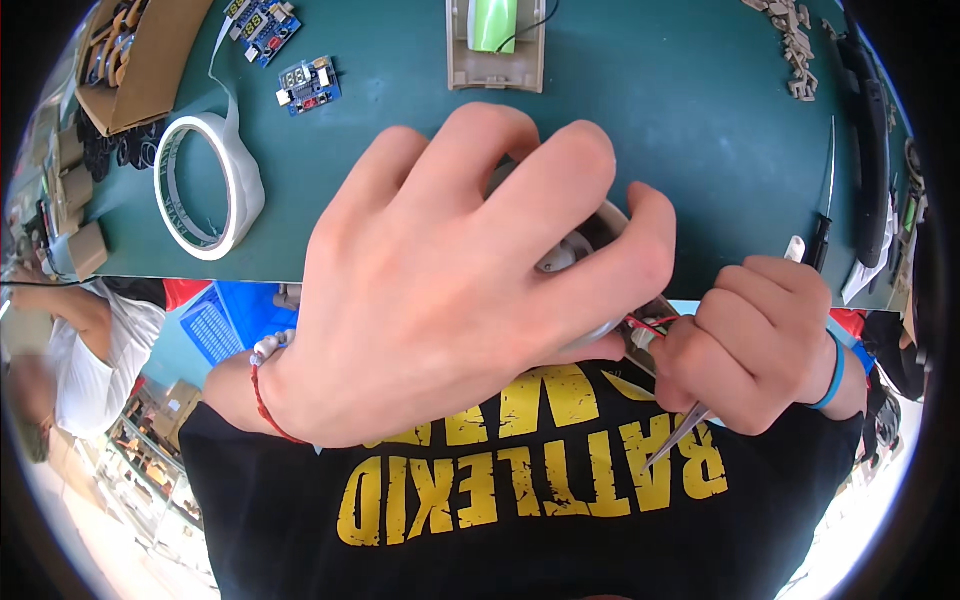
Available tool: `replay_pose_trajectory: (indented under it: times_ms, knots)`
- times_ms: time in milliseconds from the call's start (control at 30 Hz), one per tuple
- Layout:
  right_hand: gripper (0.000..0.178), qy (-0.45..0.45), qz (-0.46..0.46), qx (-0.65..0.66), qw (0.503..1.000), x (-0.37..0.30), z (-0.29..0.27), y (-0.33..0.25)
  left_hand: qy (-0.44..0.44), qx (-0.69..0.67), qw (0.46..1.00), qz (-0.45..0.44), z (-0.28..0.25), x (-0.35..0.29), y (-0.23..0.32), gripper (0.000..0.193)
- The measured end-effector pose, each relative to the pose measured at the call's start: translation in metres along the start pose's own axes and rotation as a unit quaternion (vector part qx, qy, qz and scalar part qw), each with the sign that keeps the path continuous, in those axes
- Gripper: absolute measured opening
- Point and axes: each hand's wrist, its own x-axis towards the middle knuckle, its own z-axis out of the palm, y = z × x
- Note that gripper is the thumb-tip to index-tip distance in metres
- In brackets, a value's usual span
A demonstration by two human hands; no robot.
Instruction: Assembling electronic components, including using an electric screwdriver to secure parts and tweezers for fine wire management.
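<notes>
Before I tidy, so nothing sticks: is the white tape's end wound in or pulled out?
Pulled out: a strip runs from the white tape roll up toward the circuit boards.

Tape roll (240, 185) left, screwdriver (821, 238) right on the bench (700, 110)
Casing (604, 232) beneath the left hand (420, 260); circuit boards (310, 86) right of the box (155, 65).

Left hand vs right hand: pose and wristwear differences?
Pose: left hand is spread, fingers bent around a mostly hidden device; right hand is curled, a pointed metal tool jutting out.
Wristwear: left hand has a red cord; right hand, a blue band.
Shared: both ungloved.
</notes>
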Motion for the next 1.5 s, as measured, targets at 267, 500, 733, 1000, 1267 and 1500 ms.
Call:
replay_pose_trajectory:
  times_ms: [267,500,733,1000,1267,1500]
  knots:
    - [0.023,0.001,0.014,0.000,1.000,-0.008,-0.003,0.001,-0.008,-0.002,1.000,0.008,0.001,0.001,0.001,0.060]
    - [0.019,0.007,0.007,0.001,1.000,-0.017,-0.001,0.009,-0.058,0.024,0.998,0.004,-0.004,0.004,0.005,0.064]
    - [0.024,-0.009,0.094,0.021,0.995,-0.004,-0.006,-0.004,-0.115,0.029,0.993,-0.023,-0.016,0.009,0.016,0.075]
    - [0.030,-0.060,0.063,0.042,0.995,0.002,-0.007,-0.007,-0.112,0.052,0.992,-0.015,-0.014,0.004,0.011,0.080]
    - [0.029,0.005,0.047,0.148,0.988,-0.003,0.001,0.003,-0.127,0.056,0.990,-0.028,-0.020,0.003,0.011,0.072]
    - [0.030,0.008,0.047,0.113,0.992,-0.011,0.002,0.009,-0.146,0.075,0.985,-0.044,-0.015,0.007,0.017,0.072]
